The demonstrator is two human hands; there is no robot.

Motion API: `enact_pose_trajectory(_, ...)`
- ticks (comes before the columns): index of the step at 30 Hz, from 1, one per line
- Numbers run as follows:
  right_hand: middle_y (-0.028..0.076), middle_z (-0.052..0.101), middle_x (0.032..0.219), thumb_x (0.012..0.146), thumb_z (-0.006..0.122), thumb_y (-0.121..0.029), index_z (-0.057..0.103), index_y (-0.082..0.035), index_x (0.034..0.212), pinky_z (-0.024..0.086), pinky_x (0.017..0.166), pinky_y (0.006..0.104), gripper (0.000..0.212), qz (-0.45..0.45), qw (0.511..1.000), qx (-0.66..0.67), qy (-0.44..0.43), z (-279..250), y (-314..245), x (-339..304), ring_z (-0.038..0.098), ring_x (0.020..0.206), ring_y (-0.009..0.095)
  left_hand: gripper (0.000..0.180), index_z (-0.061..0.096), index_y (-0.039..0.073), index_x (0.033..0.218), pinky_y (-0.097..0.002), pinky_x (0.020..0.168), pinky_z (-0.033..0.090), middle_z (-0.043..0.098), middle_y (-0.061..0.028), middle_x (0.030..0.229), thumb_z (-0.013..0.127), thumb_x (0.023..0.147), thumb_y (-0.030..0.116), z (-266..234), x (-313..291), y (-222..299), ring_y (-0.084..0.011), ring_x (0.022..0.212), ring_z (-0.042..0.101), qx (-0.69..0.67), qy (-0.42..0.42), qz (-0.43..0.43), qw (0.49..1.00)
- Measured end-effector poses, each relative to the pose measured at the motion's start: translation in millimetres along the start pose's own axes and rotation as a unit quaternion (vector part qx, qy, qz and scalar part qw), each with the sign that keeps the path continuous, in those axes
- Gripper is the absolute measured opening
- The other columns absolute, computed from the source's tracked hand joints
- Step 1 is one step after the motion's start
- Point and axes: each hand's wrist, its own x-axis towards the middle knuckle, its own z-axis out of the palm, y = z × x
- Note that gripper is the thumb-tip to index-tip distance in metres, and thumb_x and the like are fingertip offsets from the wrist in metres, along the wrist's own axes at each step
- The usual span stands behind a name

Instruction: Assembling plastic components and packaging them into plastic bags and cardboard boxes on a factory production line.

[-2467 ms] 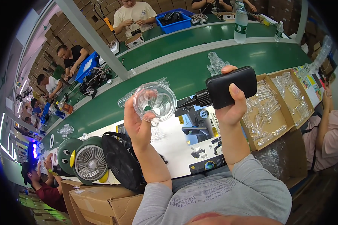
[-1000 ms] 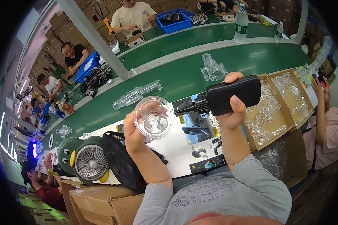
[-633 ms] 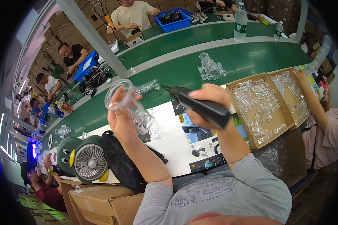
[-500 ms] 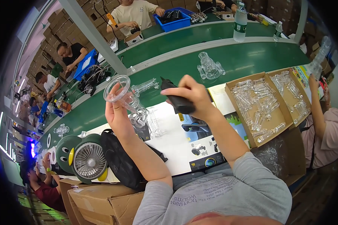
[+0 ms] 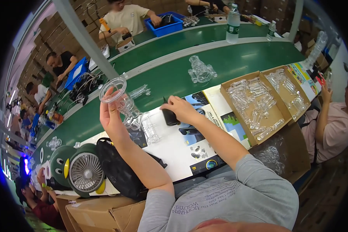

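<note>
My left hand (image 5: 111, 116) is closed around a clear, see-through vessel (image 5: 123, 101) with a wide round rim and a narrower, jointed lower part. It is tilted, rim up and to the left. My right hand (image 5: 181, 110) grips a black handheld tool (image 5: 170, 116) with a thin pointed tip, over the white sheet (image 5: 168, 154); its exact kind I cannot tell. A clear tubular part (image 5: 150, 129) is beside the lower end of the vessel. Behind it, another clear piece (image 5: 140, 91) lies on the green table. Farther back stands a clear assembled piece (image 5: 200, 70) with side arms.
Cardboard trays (image 5: 279, 116) of clear tubes are at the right. A green penguin-shaped fan (image 5: 87, 174) and a black bag (image 5: 118, 170) are at the left. Water bottles (image 5: 232, 27) stand on the far ledge. A metal post (image 5: 85, 38) rises at left; several people sit around.
My right hand has moved down and left with the black tool, now upright near the sheet. My left hand still holds the vessel. The whole view has shifted slightly.
</note>
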Motion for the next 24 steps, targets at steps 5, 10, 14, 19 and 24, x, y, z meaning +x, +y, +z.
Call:
enact_pose_trajectory(5,0.008,0.047,0.114,0.074,0.069,-0.021,0.049,-0.013,0.121,0.039,0.092,0.0342,0.052,0.030,0.910,0.395,0.123,-47,-27,20,0.046,0.110,0.022,0.035,0.046,-0.003,0.117,-0.0272,0.083,0.044,0.058,-0.0156,0.108,0.057,0.087,0.012,23,0,-22,-0.0177,0.097,0.057,0.006,-0.083,-0.020,0.996)
enact_pose_trajectory(10,0.011,0.050,0.123,0.078,0.068,-0.025,0.036,-0.006,0.132,0.041,0.092,0.0338,0.066,0.023,0.850,0.503,0.152,-35,-8,31,0.051,0.111,0.019,0.035,0.052,-0.001,0.111,-0.0305,0.080,0.048,0.058,-0.0152,0.107,0.064,0.082,0.013,69,-14,-38,-0.0209,0.099,0.058,0.167,-0.153,-0.028,0.974)
enact_pose_trajectory(14,0.007,0.059,0.100,0.080,0.067,-0.019,0.040,-0.007,0.126,0.049,0.070,0.0267,0.055,0.239,0.627,0.615,0.415,-23,25,31,0.061,0.076,0.014,0.046,0.051,0.000,0.116,-0.0356,0.088,0.043,0.050,-0.0170,0.122,0.065,0.079,0.024,63,-18,-33,-0.0313,0.110,0.050,0.389,-0.218,-0.007,0.895)
enact_pose_trajectory(19,0.008,0.055,0.107,0.079,0.069,-0.020,0.040,-0.009,0.124,0.051,0.062,0.0301,0.055,0.322,0.507,0.632,0.490,-14,91,26,0.060,0.081,0.020,0.047,0.053,0.001,0.116,-0.0367,0.090,0.041,0.050,-0.0172,0.123,0.063,0.080,0.029,43,-13,-34,-0.0322,0.112,0.049,0.387,-0.218,-0.040,0.895)
enact_pose_trajectory(24,0.008,0.056,0.097,0.078,0.068,-0.019,0.045,-0.008,0.110,0.049,0.049,0.0287,0.040,0.319,0.434,0.706,0.460,-9,139,44,0.059,0.068,0.019,0.041,0.057,0.001,0.115,-0.0331,0.088,0.041,0.059,-0.0151,0.112,0.062,0.082,0.025,48,-13,-29,-0.0227,0.104,0.055,0.372,-0.256,-0.092,0.887)
